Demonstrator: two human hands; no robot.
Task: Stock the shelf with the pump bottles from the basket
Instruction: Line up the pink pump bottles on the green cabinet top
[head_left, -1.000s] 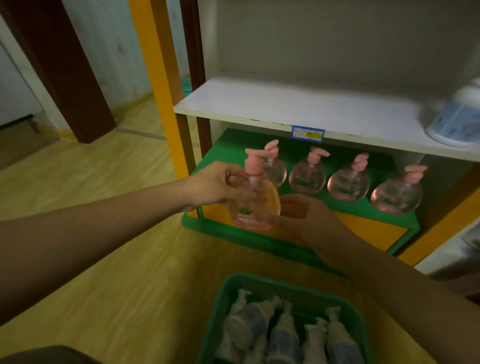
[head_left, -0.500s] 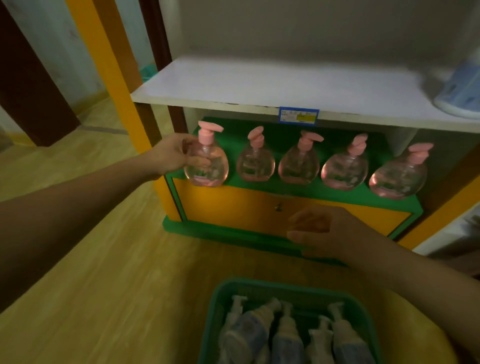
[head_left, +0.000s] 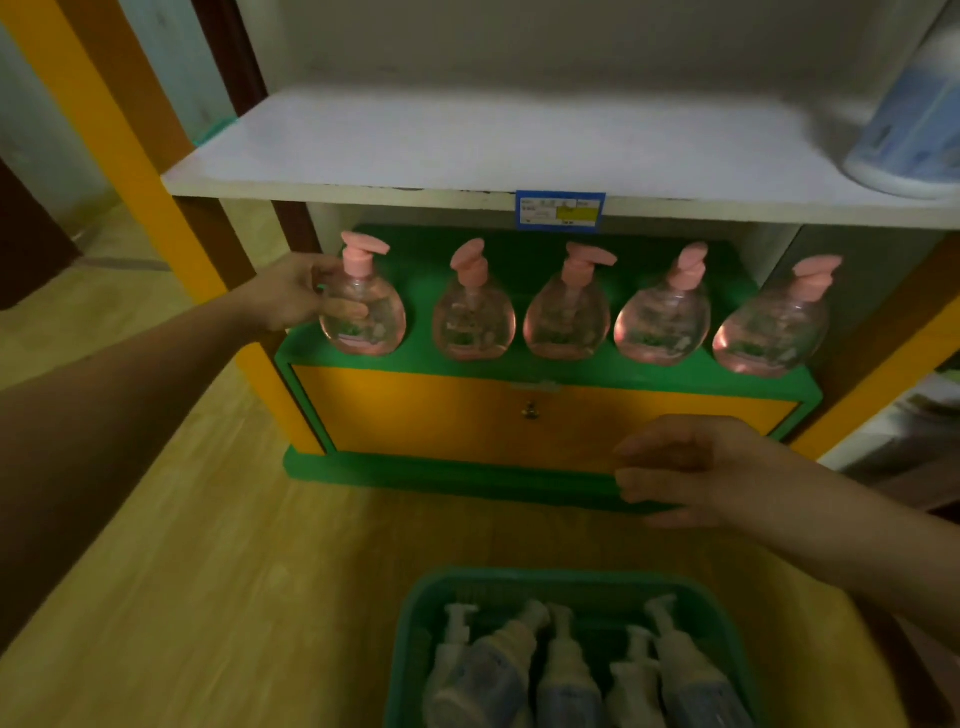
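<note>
Nearest, a green basket (head_left: 410, 623) sits on the wooden floor (head_left: 208, 571) with about 5 white-and-blue pump bottles (head_left: 566, 675) lying in it. Just beyond, the right hand (head_left: 691, 467) hovers in front of the orange drawer (head_left: 441, 415), fingers loosely spread and holding nothing. Farther on, the left hand (head_left: 296, 299) grips the leftmost pink bottle (head_left: 363, 312), thumb across its front, at the left end of the green shelf (head_left: 649, 366). To its right, 4 more pink bottles (head_left: 566, 317) stand in a row (pump heads turned different ways). Above, a white shelf (head_left: 467, 150) carries a blue price tag (head_left: 560, 210) and a blurred blue-and-white container (head_left: 914, 135).
</note>
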